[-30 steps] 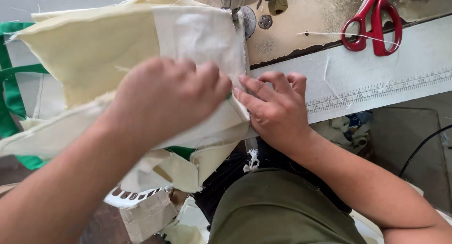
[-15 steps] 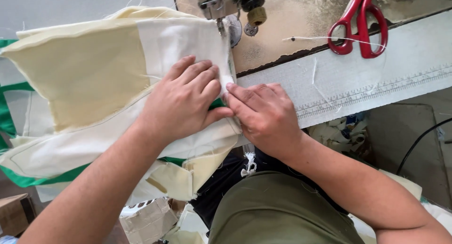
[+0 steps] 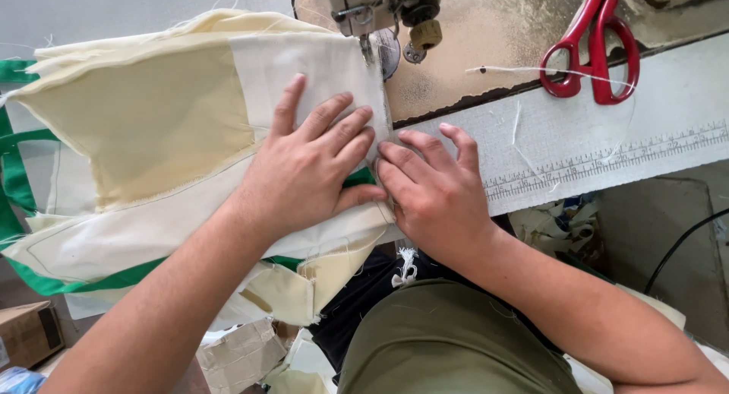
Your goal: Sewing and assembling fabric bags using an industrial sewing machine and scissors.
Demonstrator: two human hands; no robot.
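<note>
A cream and white fabric piece (image 3: 144, 128) with green trim lies across the sewing table, its right edge under the presser foot of the sewing machine (image 3: 372, 18). My left hand (image 3: 307, 170) lies flat on the white panel, fingers spread toward the needle. My right hand (image 3: 437, 193) presses the fabric's right edge just below the foot, fingertips touching those of the left hand.
Red-handled scissors (image 3: 592, 48) lie on the worn machine bed at the upper right. A white table edge (image 3: 607, 155) with a printed ruler runs to the right. Cardboard boxes (image 3: 30, 333) and fabric scraps sit on the floor below.
The left hand has flattened and spread its fingers on the white panel. The fabric has shifted up toward the needle, and both hands now sit closer to the presser foot.
</note>
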